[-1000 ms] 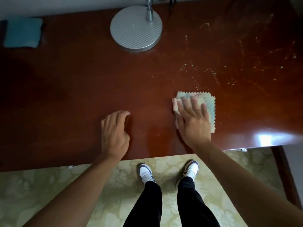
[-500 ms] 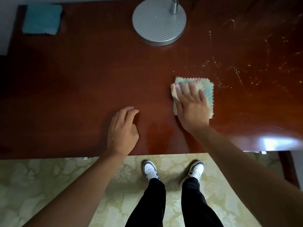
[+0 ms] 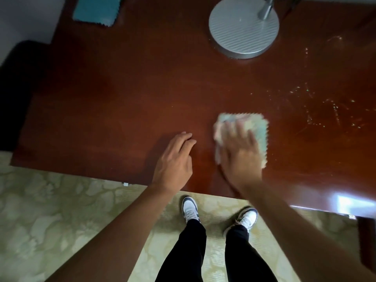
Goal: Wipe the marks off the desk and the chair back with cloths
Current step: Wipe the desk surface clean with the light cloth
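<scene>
A dark red wooden desk (image 3: 122,88) fills the upper view. My right hand (image 3: 240,153) lies flat with straight fingers on a folded pastel cloth (image 3: 258,127) near the desk's front edge, pressing it down; both are blurred. Pale scratchy marks (image 3: 325,110) speckle the desk to the right of the cloth. My left hand (image 3: 175,161) rests on the bare desk just left of the cloth, fingers loosely bent, holding nothing. A second, teal cloth (image 3: 95,10) lies at the far left corner. No chair back is visible.
A round silver lamp base (image 3: 242,29) with its stem stands at the back of the desk, above the cloth. A dark object (image 3: 14,88) sits beside the desk's left end. Patterned carpet (image 3: 50,220) and my feet lie below the front edge.
The view has shifted, so the desk's left end now shows. My right hand has slid the pastel cloth back toward the front edge. The left hand stays resting on the desk.
</scene>
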The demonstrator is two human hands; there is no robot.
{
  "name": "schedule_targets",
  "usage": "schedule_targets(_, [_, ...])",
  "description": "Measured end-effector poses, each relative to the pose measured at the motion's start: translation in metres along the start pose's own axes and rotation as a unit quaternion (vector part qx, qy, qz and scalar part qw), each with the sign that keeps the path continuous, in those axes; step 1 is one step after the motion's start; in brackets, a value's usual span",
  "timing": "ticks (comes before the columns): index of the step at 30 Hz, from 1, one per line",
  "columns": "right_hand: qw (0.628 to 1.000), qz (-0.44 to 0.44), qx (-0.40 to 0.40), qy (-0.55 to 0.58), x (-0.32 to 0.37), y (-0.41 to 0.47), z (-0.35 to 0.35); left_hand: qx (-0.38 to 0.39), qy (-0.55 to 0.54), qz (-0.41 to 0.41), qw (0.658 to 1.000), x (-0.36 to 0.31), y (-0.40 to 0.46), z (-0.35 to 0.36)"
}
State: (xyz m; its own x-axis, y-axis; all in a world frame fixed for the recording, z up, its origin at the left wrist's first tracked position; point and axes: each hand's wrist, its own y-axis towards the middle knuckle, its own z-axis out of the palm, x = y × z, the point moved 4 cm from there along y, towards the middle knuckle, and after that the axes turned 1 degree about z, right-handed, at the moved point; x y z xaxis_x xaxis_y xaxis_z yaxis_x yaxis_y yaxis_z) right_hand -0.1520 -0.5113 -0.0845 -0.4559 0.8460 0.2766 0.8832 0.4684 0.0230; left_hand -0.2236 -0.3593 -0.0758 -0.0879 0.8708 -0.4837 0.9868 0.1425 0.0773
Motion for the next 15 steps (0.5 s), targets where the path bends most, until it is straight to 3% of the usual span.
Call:
schedule_targets(2, [0.992, -0.122, 0.022, -0.009, 0.045, -0.051, 0.014, -0.004, -0.005, -0.005, 1.0, 0.004, 0.001, -0.003])
schedule_targets(5, [0.983, -0.167, 0.072, 0.03, 0.057, -0.083, 0.016, 0.013, 0.029, 0.02, 0.999, 0.006, 0.004, -0.008])
schedule_targets(8, [0.995, -0.079, 0.055, 0.032, 0.03, -0.023, 0.008, 0.005, 0.052, 0.067, 0.996, 0.002, 0.015, -0.016])
schedule_targets(11, [0.999, 0.032, 0.032, 0.006, -0.012, 0.073, -0.003, -0.028, 0.033, 0.037, 0.998, 0.007, 0.028, -0.025])
schedule_targets(15, [0.999, 0.033, 0.011, -0.003, 0.012, 0.114, 0.004, -0.071, 0.004, 0.005, 0.997, 0.02, 0.03, -0.033])
